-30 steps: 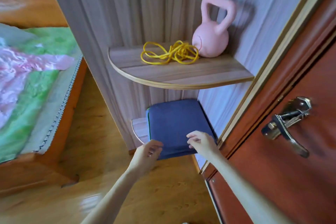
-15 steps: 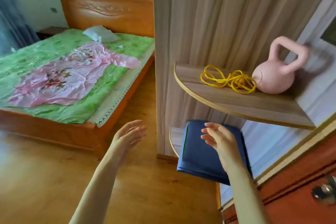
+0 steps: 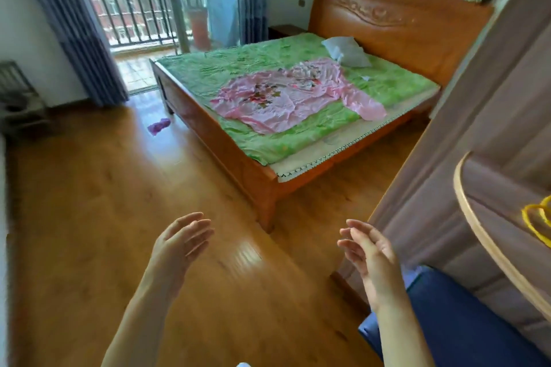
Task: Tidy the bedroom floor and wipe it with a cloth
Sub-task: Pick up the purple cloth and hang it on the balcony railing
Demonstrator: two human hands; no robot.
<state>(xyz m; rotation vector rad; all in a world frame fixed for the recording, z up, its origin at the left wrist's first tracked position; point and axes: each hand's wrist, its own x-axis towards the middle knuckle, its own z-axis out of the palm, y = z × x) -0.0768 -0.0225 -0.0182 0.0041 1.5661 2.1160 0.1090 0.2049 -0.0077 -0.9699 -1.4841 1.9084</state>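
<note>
Stretching wide from lower left to centre, wooden floor (image 3: 98, 194) lies bare up to the bed (image 3: 238, 170) edge; a purple cloth (image 3: 159, 126) sits upper left by the bed's foot. No legible writing. Left hand (image 3: 179, 243) and right hand (image 3: 368, 253) hover low, fingers loosely spread, holding nothing.

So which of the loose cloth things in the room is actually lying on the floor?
The small purple cloth, on the wood floor beside the bed's foot corner. The pink garment and white pillow lie on the bed.
</note>
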